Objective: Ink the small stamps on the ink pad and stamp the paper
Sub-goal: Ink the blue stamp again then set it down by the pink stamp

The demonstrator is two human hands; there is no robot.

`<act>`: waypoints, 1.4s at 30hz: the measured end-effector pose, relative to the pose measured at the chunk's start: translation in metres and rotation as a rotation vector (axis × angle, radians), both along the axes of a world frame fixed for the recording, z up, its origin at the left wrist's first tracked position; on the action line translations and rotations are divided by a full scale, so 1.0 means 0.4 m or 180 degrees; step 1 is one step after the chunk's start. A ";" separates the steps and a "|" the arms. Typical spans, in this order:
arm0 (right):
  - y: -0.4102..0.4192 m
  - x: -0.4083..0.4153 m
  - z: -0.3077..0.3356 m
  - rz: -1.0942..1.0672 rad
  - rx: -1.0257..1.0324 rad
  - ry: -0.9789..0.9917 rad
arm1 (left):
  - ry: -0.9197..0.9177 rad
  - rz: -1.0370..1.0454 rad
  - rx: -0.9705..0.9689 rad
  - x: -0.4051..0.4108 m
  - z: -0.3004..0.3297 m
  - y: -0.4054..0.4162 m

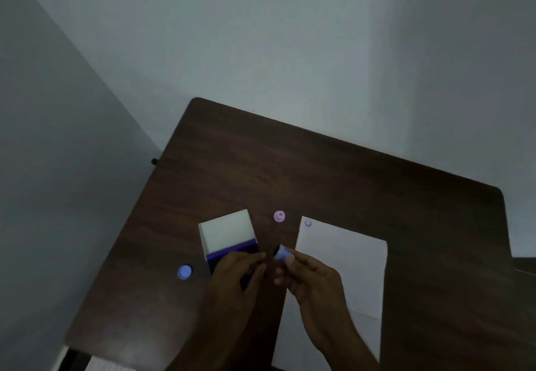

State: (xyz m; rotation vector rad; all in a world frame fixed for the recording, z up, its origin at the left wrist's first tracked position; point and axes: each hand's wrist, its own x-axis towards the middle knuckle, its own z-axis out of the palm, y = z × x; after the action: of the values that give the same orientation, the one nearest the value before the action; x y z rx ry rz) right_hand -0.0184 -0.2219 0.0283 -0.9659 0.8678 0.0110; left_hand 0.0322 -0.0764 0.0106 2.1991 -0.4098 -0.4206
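I see R hand (311, 273) pinching blue stamp (281, 254) btwn ink pad (229, 238) & paper (339, 272); L hand (236, 276) on pad, grip unclear.

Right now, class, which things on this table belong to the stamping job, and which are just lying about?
Belong to the job:
- ink pad, lid open, left hand on it
- blue stamp held in the right hand
- paper, one smiley print at its far corner
- pink stamp, waiting
- blue stamp on the left, waiting

Just lying about:
- nothing on the table
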 end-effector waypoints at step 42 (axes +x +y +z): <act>0.254 0.111 0.013 -0.0273 0.1909 0.0531 | 0.0204 0.1403 -0.0223 0.057 -0.100 0.283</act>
State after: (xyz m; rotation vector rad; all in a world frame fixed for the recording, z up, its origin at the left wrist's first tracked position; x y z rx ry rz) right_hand 0.0260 -0.1202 0.0336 -0.3683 0.9812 0.2677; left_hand 0.0551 0.0369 -0.0293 2.1235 0.0971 -0.2294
